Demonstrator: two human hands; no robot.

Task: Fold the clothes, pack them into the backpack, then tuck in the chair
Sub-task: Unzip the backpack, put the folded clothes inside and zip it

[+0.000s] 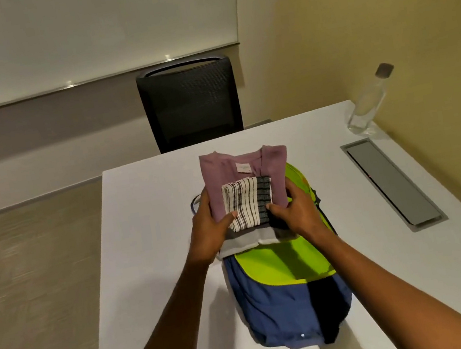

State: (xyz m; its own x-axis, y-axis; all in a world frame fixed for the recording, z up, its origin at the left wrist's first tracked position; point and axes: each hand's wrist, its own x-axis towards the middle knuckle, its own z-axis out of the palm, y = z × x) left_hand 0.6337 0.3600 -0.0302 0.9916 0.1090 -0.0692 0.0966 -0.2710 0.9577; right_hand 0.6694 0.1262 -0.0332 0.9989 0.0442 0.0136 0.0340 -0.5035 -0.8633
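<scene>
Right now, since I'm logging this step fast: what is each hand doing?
Left hand: grips the left side of the stack of folded clothes, thumb on top.
Right hand: grips the stack's right side, thumb on top, over the backpack.

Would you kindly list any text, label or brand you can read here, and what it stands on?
Nothing reads clearly.
On the purple garment, the neck label: faint print, too small to read.
On the backpack, a pale dot: too blurred to call a logo.
The bottle: no label shows.
</scene>
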